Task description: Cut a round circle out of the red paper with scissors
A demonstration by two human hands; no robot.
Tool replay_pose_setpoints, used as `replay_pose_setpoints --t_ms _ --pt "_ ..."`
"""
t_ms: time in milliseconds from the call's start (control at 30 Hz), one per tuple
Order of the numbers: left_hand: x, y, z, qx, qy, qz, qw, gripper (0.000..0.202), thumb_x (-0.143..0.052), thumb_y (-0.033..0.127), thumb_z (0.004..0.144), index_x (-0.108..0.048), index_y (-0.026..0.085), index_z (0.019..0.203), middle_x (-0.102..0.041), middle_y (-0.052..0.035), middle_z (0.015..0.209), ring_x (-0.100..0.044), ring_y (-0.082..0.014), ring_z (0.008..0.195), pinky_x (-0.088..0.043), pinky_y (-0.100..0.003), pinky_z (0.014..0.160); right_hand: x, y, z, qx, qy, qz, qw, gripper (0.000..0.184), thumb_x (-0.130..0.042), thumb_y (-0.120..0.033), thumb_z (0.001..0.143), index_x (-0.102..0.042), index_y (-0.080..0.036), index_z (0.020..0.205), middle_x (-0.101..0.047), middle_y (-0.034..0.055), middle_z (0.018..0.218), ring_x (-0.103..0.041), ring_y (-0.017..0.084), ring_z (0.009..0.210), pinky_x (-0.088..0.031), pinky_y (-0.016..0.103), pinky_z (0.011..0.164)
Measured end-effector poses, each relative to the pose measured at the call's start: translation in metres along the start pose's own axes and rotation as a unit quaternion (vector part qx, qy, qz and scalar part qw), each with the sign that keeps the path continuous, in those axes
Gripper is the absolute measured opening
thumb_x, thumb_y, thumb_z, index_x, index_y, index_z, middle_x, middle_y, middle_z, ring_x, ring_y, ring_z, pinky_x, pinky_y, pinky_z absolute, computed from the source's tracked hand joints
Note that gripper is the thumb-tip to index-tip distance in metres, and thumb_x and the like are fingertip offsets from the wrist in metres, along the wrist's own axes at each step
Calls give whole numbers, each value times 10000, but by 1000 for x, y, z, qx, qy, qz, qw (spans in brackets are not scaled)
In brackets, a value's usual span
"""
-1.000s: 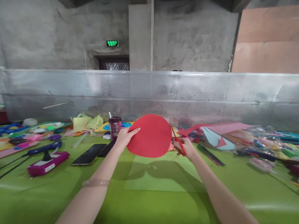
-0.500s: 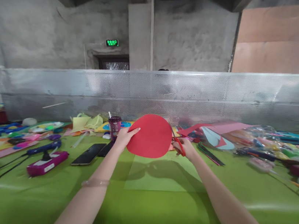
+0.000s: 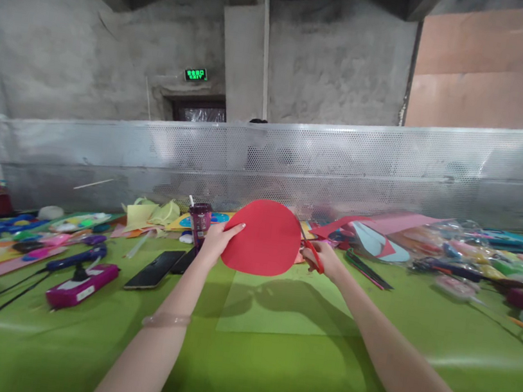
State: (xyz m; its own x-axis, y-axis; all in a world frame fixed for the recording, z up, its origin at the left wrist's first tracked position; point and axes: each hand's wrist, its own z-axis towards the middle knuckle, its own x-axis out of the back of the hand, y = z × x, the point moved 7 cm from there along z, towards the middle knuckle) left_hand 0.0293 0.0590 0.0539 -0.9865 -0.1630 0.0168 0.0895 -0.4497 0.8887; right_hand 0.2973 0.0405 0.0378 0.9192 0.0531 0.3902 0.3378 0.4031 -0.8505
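A round piece of red paper (image 3: pixel 263 238) is held up above the table, its left edge pinched in my left hand (image 3: pixel 220 242) with the thumb on the near face. My right hand (image 3: pixel 323 258) grips red-handled scissors (image 3: pixel 315 255) at the paper's right edge. The blades point up and away along that edge; whether they touch the paper I cannot tell. Beneath the red paper, a pale green sheet (image 3: pixel 273 318) lies flat on the green table (image 3: pixel 226 379), with the shadow of my hands and the paper across it.
To the left lie a black phone (image 3: pixel 154 270), a magenta power strip (image 3: pixel 82 286) with cables, and a dark cup (image 3: pixel 200 223) with a straw. Coloured paper (image 3: pixel 398 223) and plastic packets (image 3: pixel 478 246) crowd the right. A perforated metal partition (image 3: pixel 295 162) stands behind.
My hands, the red paper and the scissors stay almost in place. Behind the partition, a dark shape, seemingly the top of a person's head, has shifted left.
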Motion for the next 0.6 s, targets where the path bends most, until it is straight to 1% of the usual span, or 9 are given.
replay_pose_setpoints --t_ms 267,600 --pt "0 1 -1 -1 6 4 1000 492 -707 477 566 -678 136 921 -686 -105 848 -628 -266 804 -475 -370 745 -1 -2 -2 -3 -2 3 1000 187 -537 -313 664 -452 -164 588 -406 -51 463 -422 71 389 -434 203 382" --pt "0 -2 1 -3 -11 9 1000 491 -683 502 591 -669 146 928 -682 -106 904 -625 -268 843 -483 -359 727 -1 -1 -2 -2 -1 2 1000 183 -541 -299 662 -449 -166 576 -386 -57 450 -418 66 376 -435 194 365"
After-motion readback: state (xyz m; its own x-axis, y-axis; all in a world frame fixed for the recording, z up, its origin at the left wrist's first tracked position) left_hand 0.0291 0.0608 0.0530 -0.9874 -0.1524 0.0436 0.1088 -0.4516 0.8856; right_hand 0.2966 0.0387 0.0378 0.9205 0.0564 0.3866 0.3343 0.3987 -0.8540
